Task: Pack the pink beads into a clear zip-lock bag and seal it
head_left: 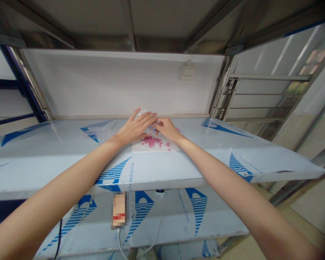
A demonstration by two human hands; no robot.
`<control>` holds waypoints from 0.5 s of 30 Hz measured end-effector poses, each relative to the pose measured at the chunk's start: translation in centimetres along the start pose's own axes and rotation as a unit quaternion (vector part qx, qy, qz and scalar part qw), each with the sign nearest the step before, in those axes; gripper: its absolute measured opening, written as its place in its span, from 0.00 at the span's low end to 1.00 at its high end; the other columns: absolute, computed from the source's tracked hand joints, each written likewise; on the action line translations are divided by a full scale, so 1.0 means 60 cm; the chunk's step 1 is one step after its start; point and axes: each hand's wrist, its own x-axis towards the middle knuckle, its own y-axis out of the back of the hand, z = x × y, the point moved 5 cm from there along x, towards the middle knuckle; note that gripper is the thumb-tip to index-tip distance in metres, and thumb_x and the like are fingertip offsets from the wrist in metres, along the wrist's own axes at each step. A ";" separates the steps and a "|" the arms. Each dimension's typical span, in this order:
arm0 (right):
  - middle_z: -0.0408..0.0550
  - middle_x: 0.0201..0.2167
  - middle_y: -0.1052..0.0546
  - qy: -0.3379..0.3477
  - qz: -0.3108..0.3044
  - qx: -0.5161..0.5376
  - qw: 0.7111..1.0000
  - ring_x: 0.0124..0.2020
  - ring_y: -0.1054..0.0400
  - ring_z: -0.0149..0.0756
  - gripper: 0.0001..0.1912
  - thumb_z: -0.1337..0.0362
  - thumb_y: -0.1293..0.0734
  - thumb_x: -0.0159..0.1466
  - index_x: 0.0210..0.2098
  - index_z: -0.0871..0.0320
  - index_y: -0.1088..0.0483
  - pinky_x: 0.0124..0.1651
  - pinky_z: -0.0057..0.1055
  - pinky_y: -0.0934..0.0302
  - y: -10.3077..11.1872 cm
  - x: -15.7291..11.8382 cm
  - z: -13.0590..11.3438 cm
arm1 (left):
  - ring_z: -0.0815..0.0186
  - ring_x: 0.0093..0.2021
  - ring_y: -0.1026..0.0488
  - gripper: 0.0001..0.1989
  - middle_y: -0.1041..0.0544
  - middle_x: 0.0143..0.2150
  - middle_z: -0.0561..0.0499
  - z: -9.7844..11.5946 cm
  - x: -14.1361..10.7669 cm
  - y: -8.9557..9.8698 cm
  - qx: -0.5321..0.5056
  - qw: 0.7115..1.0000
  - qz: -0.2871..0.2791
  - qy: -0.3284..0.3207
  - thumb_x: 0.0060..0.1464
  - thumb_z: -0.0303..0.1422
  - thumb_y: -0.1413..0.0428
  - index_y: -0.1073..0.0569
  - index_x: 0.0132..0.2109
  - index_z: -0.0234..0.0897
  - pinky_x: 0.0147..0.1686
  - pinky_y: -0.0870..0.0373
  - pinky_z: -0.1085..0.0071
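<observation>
On the film-covered shelf, several small pink beads (151, 141) lie in a loose pile on a clear plastic sheet or bag (141, 148), a few of them scattered to the right. My left hand (137, 125) rests palm down just behind the pile, fingers stretched out over a crumpled clear plastic bag (143, 111). My right hand (167, 129) is close beside it, its fingers curled and pinched at the bag. Its fingertips are partly hidden, so the exact grip is hard to see. Another thin clear bag (104, 130) lies flat left of my left hand.
A metal frame (131, 25) hangs low overhead. The white wall with a switch (187, 73) closes off the back. Below the shelf's front edge, a lower film-covered surface (173, 216) bears a phone (119, 209) on a white cable and a small dark device (160, 191).
</observation>
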 end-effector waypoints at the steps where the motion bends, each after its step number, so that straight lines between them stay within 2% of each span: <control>1: 0.44 0.18 0.26 0.000 -0.004 0.008 1.000 0.21 0.31 0.31 0.10 0.68 0.39 0.60 0.26 0.62 0.28 0.32 0.27 0.39 -0.001 0.000 -0.001 | 0.54 0.63 0.41 0.31 0.38 0.64 0.41 -0.001 0.000 -0.001 0.000 1.000 -0.005 0.002 0.59 0.43 0.49 0.45 0.66 0.38 0.65 0.59 0.49; 7: 0.42 0.17 0.28 -0.026 -0.027 0.037 0.999 0.20 0.31 0.30 0.10 0.73 0.41 0.59 0.27 0.62 0.29 0.31 0.24 0.40 -0.008 0.006 0.004 | 0.51 0.59 0.38 0.40 0.34 0.61 0.38 0.001 0.003 -0.008 -0.033 0.999 -0.002 -0.005 0.53 0.57 0.52 0.44 0.65 0.36 0.63 0.57 0.48; 12: 0.42 0.15 0.29 -0.042 -0.040 0.062 0.996 0.19 0.33 0.29 0.12 0.68 0.39 0.61 0.23 0.62 0.32 0.30 0.25 0.42 -0.007 0.005 -0.002 | 0.53 0.57 0.37 0.38 0.32 0.58 0.38 -0.001 0.003 -0.008 -0.051 0.999 0.004 -0.002 0.56 0.55 0.54 0.44 0.65 0.36 0.63 0.56 0.49; 15: 0.41 0.16 0.30 -0.048 -0.039 0.102 0.993 0.19 0.34 0.28 0.12 0.64 0.38 0.62 0.23 0.61 0.32 0.28 0.25 0.42 -0.006 0.004 -0.004 | 0.54 0.56 0.37 0.35 0.30 0.57 0.39 -0.003 0.004 -0.003 -0.059 0.998 0.018 0.011 0.56 0.54 0.53 0.41 0.64 0.37 0.62 0.54 0.49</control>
